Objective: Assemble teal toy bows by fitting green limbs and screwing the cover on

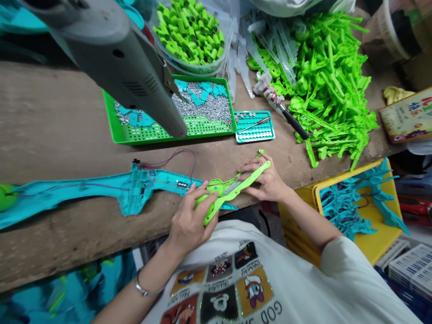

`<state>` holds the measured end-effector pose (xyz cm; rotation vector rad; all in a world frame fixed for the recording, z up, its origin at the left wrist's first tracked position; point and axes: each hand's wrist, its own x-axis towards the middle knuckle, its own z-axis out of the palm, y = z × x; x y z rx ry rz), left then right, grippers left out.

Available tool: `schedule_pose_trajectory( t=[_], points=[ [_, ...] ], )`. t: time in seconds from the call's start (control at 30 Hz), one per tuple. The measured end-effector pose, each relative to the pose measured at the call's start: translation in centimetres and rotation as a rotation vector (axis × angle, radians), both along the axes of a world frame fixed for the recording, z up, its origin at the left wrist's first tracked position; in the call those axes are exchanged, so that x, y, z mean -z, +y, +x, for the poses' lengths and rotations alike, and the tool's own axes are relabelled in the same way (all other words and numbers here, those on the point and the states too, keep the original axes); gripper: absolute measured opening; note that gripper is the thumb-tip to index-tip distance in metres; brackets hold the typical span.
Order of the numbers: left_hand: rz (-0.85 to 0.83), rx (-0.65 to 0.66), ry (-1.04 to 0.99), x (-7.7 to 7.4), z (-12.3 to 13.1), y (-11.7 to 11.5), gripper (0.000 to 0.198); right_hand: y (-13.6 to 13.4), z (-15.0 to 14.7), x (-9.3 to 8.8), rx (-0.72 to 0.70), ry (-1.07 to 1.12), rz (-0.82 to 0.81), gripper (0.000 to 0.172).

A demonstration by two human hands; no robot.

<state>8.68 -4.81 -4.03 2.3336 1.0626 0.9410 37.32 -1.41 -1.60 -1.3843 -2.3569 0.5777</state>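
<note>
A long blue plastic shell (101,186) lies along the workbench, with thin red and blue wires and small metal parts in it. At its right end my left hand (194,216) has its fingers bent over a bright green plastic piece (232,192). My right hand (266,177) holds the upper right part of that same green piece, thumb below and fingers above. A grey translucent part shows inside the green piece. Another green tip pokes out above my right fingers.
A grey tool body (128,58) hangs over a green tray (111,121) of screws. Behind are a tub (189,72) of green caps, a small teal tray (255,140) with a screwdriver, a black-handled tool (293,121) and piled green parts (330,85). A yellow crate (315,198) stands right.
</note>
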Motion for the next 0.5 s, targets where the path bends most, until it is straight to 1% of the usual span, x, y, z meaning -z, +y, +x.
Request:
schedule_pose_trajectory(
  t=[0.27, 0.37, 0.5],
  points=[
    [-0.007, 0.000, 0.001, 0.00, -0.01, -0.07, 0.056, 0.04, -0.02, -0.43, -0.013, -0.004, 0.027, 0.026],
    [-0.013, 0.002, -0.002, -0.08, 0.06, 0.01, 0.057, -0.01, -0.03, -0.35, -0.006, -0.002, 0.013, 0.027],
    [-0.058, 0.018, 0.014, -0.26, 0.08, 0.15, 0.057, -0.11, -0.06, -0.08, 0.002, 0.066, -0.009, 0.029]
  ],
)
